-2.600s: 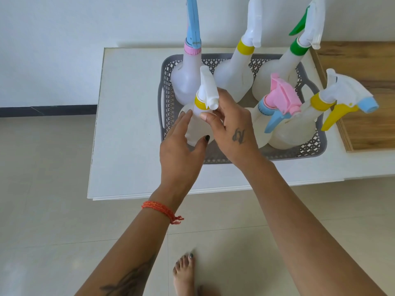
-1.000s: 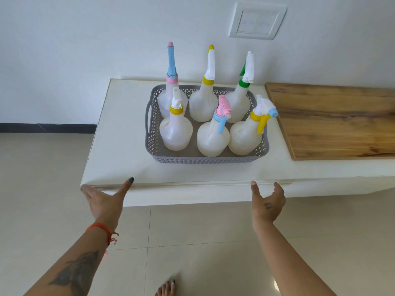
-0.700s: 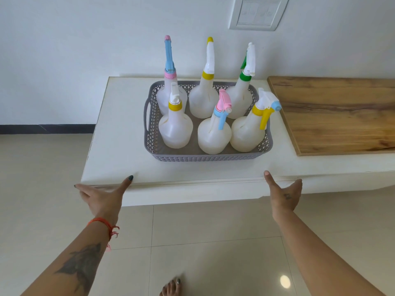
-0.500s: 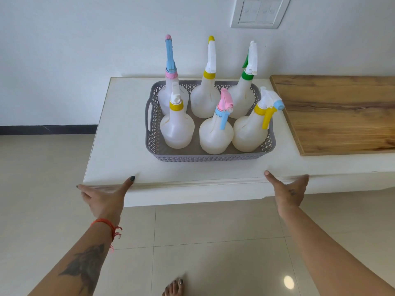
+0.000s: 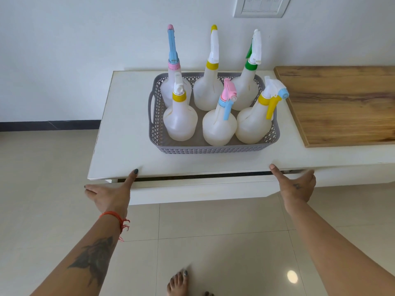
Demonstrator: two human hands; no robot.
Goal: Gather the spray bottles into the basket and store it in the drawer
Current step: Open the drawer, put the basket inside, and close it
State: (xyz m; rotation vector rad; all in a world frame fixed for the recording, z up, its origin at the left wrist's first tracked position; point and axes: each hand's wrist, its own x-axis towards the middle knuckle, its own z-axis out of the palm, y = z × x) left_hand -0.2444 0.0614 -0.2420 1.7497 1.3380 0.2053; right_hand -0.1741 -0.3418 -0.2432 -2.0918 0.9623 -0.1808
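A grey lattice basket stands on the white cabinet top. Several translucent spray bottles stand upright inside it in two rows, with pink, blue, yellow and green nozzles. Below the top's front edge, the white drawer front sits slightly out, with a dark gap above it. My left hand grips the drawer front's left end, thumb up against the top's edge. At the right end, my right hand grips it the same way. Neither hand touches the basket.
A wooden board lies on the cabinet to the right of the basket. A switch plate is on the wall behind. My bare foot is on the tiled floor in front of the cabinet.
Both hands left the front-left bottle and dropped to the cabinet's front edge. The right hand shifted rightwards along it. The drawer front has come slightly out, showing a dark gap.
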